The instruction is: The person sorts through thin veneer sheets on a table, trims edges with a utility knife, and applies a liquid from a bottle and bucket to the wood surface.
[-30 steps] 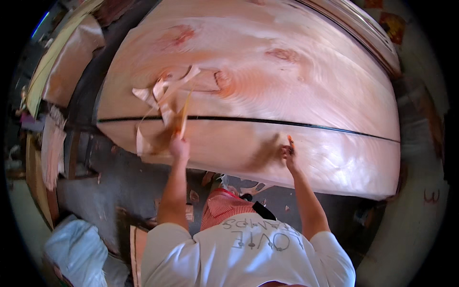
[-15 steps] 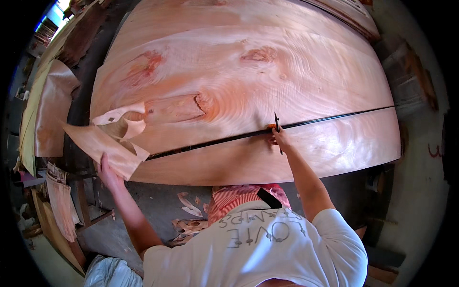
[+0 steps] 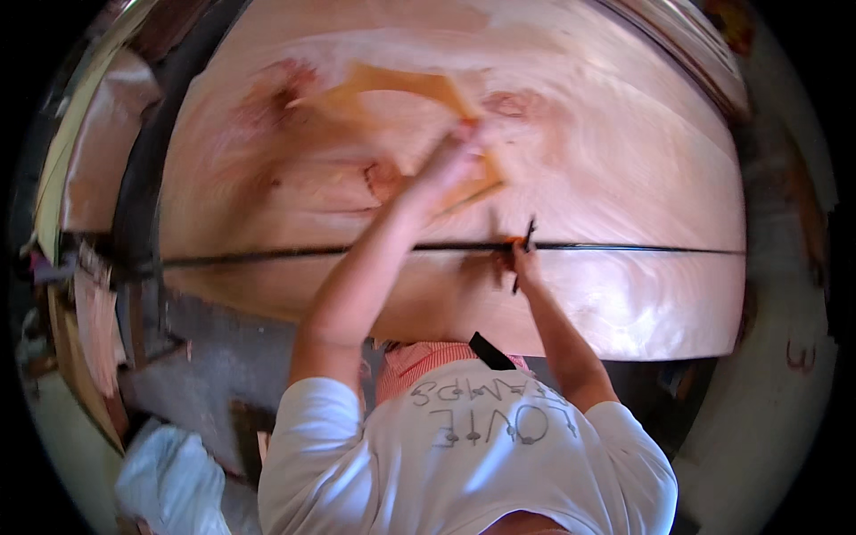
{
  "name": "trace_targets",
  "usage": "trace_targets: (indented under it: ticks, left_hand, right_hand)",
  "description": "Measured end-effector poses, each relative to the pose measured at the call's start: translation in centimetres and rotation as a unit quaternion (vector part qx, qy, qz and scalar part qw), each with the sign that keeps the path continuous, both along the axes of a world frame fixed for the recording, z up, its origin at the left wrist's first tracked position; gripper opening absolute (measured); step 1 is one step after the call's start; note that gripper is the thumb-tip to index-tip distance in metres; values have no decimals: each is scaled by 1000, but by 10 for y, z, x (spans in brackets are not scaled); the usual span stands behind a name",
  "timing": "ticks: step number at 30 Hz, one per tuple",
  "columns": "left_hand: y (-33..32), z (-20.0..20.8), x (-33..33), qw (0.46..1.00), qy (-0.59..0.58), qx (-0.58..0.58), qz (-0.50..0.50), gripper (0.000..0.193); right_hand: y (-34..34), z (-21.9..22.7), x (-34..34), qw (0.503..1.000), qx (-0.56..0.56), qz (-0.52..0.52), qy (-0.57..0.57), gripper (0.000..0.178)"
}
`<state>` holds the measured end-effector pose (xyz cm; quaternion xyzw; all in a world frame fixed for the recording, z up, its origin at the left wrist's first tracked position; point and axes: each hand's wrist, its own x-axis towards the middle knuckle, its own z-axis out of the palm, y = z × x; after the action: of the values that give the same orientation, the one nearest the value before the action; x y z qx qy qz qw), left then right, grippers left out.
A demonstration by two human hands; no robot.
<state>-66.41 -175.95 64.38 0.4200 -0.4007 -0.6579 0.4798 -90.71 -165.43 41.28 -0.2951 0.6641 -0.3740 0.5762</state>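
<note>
A large wood veneer sheet [image 3: 615, 169], pinkish with swirling grain and reddish knots, lies in front of me. A long, narrow black strip [image 3: 330, 254] crosses its near part from left to right. My left hand [image 3: 455, 152], smeared by motion, is raised over the sheet's middle. It grips a curved, yellowish veneer offcut [image 3: 401, 82], also blurred. By the black strip, my right hand [image 3: 523, 262] is closed round a slim black tool [image 3: 531, 234], its exact kind unclear. Something small and orange shows beside these fingers.
More veneer pieces [image 3: 107, 143] lean at the left, with torn strips [image 3: 96, 325] below them. A whitish plastic bag [image 3: 174, 481] lies at the lower left. Dark floor [image 3: 214, 357] shows along the sheet's near edge. A pale surface [image 3: 776, 383] runs down the right.
My left hand has swung from the sheet's near left corner up and right over its middle, carrying veneer. The black strip looks more level. My right hand stays by it with the tool.
</note>
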Motion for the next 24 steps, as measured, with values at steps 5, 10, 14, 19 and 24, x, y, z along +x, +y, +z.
trace_targets:
  ticks: [5,10,14,19,24]
  left_hand:
    - [73,-68,-26,921,-289,-253,-65,47]
    - [161,-173,58,813,-535,-223,42,57]
    - [185,-178,122,696,-707,-97,75,70]
    - [206,-194,165,650,-751,-99,67,78]
    - [219,-188,165,662,-741,-103,44,80]
  right_hand:
    - [-91,46,-17,991,-123,19,-47,34]
    - [-111,84,-23,961,-225,157,36,37]
    - [-31,37,-106,807,-271,171,495,35]
    - [67,20,-131,710,-115,203,665,54]
    - [91,23,-119,705,-90,173,682,58]
